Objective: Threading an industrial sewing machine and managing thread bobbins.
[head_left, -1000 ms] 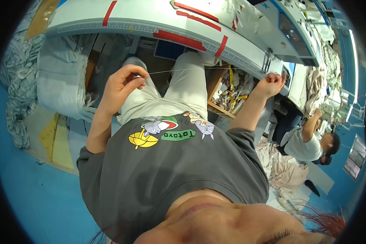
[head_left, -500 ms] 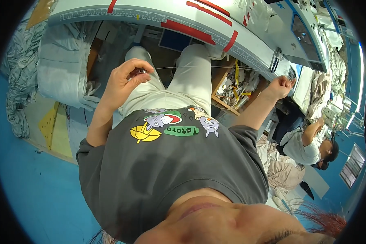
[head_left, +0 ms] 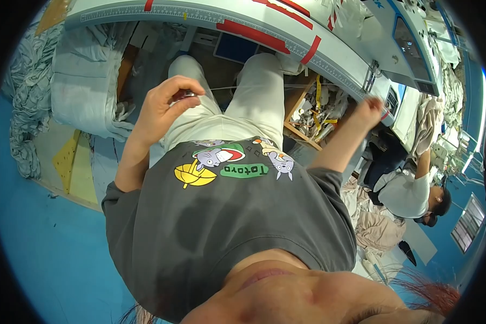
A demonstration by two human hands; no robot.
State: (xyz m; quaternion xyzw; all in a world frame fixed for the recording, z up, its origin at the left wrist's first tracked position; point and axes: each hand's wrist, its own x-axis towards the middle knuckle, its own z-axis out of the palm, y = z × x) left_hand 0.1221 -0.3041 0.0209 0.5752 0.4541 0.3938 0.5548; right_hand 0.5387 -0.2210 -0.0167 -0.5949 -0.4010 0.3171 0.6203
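Observation:
My left hand [head_left: 170,102] is raised over my left thigh, its thumb and fingers closed around a small shiny metal piece [head_left: 188,94]. The fingers hide most of that piece, so its kind does not show. A thin pale thread [head_left: 256,86] runs from there across my lap toward my right hand. Close to the table edge, at the right, my right hand [head_left: 369,111] is closed in a pinch at the thread's other end. Motion smears its fingertips a little, and the last stretch of thread is hard to see.
A sewing machine [head_left: 397,43] stands on the white table [head_left: 340,51], whose edge carries a ruler strip [head_left: 119,16] and red tape. Below is an open wooden drawer [head_left: 303,136] of odds and ends. Pale cloth [head_left: 83,81] hangs at left. A co-worker [head_left: 405,191] sits at right.
My right hand has shifted slightly left and is more blurred. My left hand keeps its place and its grip. The co-worker's arm has moved.

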